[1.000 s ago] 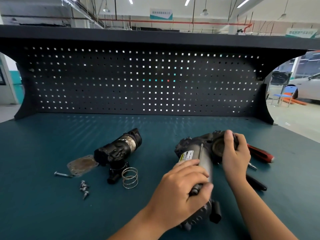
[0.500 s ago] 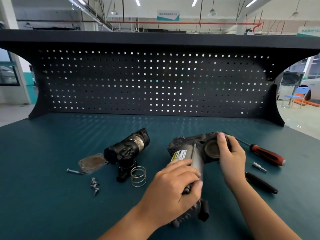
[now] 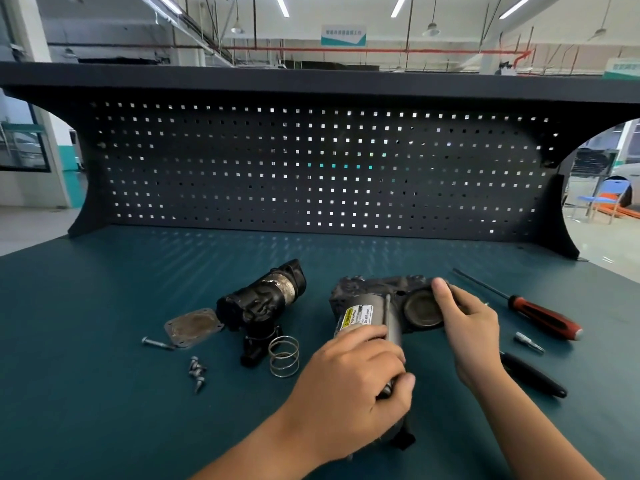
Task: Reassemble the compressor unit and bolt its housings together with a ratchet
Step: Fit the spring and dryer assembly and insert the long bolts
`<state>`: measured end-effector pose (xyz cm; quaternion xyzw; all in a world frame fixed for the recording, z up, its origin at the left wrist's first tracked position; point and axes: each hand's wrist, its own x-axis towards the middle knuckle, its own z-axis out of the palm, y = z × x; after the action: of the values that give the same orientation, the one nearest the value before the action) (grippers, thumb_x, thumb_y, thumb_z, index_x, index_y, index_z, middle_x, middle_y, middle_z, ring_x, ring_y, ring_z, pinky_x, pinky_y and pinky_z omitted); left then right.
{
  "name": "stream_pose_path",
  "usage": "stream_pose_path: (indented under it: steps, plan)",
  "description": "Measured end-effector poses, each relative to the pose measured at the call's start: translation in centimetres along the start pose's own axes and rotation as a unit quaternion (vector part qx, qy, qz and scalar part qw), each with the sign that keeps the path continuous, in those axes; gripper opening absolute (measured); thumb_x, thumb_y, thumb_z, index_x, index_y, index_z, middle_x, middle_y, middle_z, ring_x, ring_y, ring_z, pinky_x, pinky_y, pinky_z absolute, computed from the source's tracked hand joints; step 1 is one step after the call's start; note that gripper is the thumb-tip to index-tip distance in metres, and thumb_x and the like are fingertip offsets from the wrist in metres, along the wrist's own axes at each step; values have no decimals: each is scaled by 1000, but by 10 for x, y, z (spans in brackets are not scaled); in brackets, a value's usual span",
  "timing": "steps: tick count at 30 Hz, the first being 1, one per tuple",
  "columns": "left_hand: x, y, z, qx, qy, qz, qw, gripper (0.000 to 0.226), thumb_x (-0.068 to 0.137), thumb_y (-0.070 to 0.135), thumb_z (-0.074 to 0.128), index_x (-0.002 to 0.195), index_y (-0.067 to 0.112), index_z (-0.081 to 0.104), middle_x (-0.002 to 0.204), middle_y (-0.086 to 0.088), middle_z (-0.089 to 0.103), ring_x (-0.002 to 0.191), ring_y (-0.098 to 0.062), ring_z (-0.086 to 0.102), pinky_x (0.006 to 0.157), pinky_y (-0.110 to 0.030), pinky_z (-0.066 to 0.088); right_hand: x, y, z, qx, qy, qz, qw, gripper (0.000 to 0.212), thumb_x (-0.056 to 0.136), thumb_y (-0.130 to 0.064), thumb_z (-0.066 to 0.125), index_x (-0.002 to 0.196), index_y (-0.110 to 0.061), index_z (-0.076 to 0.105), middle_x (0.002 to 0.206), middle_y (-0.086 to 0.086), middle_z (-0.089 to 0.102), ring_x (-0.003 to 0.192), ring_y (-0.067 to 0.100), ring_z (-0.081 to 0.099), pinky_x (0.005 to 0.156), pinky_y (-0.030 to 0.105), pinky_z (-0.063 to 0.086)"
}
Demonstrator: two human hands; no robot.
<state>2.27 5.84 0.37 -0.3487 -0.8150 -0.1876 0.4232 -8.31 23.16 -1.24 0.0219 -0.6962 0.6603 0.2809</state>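
Seeing my view's nearest thing as the left hand (image 3: 353, 375): fingers are curling round the near end of the silver motor can, thumb pressing its right side. That can is part of the compressor unit (image 3: 377, 306), which is lying centre-right on the teal bench (image 3: 104, 393), can pointing toward me, dark head at the far end, yellow-white label facing up.

The right hand (image 3: 474, 327) is gripping the head from the right, thumb lying along the rim of a round recessed port. The other fingers are wrapping behind, so I'm not seeing their tips.

A black tool handle (image 3: 533, 375) is lying by the right wrist, one end hidden under it; I'm not able to tell what tool it is. A small silver bit (image 3: 528, 342) is sitting between it and the red-black screwdriver (image 3: 543, 315) further back.

Left of the unit, small screws (image 3: 197, 372) are clustering nearest me. A wire spring (image 3: 284, 356) is resting against a small black fitting (image 3: 252, 351). Beyond those, a bolt (image 3: 157, 342) is lying at the edge of a gasket plate (image 3: 194, 327), and the black housing (image 3: 263, 299) is lying just beside the plate, apart from the unit.

A perforated back panel (image 3: 311, 168) is standing along the bench's rear.
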Motion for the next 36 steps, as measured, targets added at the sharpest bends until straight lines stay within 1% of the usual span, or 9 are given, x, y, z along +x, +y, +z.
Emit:
stream_pose_path:
  steps: [4,11,14,17,20,24,28,31,36]
  plan:
    - [0,-4,2,62,-22,19,998,27,82,25,51,62,15,66,71,9,67,89,-14,66,82,-24,51,-4,5,5,-6,-16,34,999,24,85,-38,65,64,-28,70,87,-1,71,95,19,64,84,34,49]
    - [-1,-17,2,85,-29,30,996,27,81,22,50,59,14,64,67,8,66,84,-13,67,79,-26,51,-3,5,13,-41,-19,28,999,14,86,-37,63,80,-29,72,72,-20,68,77,4,62,68,17,42]
    - [0,-20,3,91,-34,28,995,28,81,25,50,59,16,66,69,10,68,84,-11,67,81,-27,52,-2,3,17,-65,-21,10,998,19,88,-39,60,70,-37,66,81,-6,69,85,17,61,65,23,45]
    - [6,-25,6,112,-42,8,993,31,81,29,48,58,19,66,69,13,68,82,-7,67,86,-29,51,4,4,25,-107,-40,18,993,34,93,-37,53,79,-9,68,84,20,67,85,35,57,63,33,42]
    - [11,-28,9,127,-54,-12,990,33,82,31,48,56,20,65,67,13,67,79,-5,66,90,-32,50,6,7,32,-137,-76,34,987,40,98,-34,42,83,-2,60,70,16,56,69,25,45,61,32,33]
    - [12,-29,5,77,-106,-55,990,37,84,41,45,64,20,67,74,14,68,83,-4,64,100,-37,41,9,13,31,-131,-104,35,985,35,99,-31,38,104,-5,62,99,6,65,99,24,54,79,31,37]
    - [10,-40,-17,-79,-64,-153,983,48,91,47,31,113,19,64,112,20,57,107,11,44,103,-28,30,12,15,25,-115,-132,58,983,40,100,-26,38,135,-13,50,139,-1,51,131,14,41,112,31,27]
    - [3,-56,-44,-64,-5,-278,958,20,93,30,48,104,25,64,96,19,61,89,2,57,82,-16,43,11,15,23,-86,-145,75,983,40,100,-23,38,137,-12,48,140,-3,49,132,11,39,114,31,25]
    - [-15,-71,-65,-10,-171,-375,911,8,86,26,64,90,34,66,53,25,58,62,15,52,56,-5,38,8,13,22,-77,-128,80,986,39,100,-25,38,135,-12,51,137,-3,52,130,11,42,111,28,28]
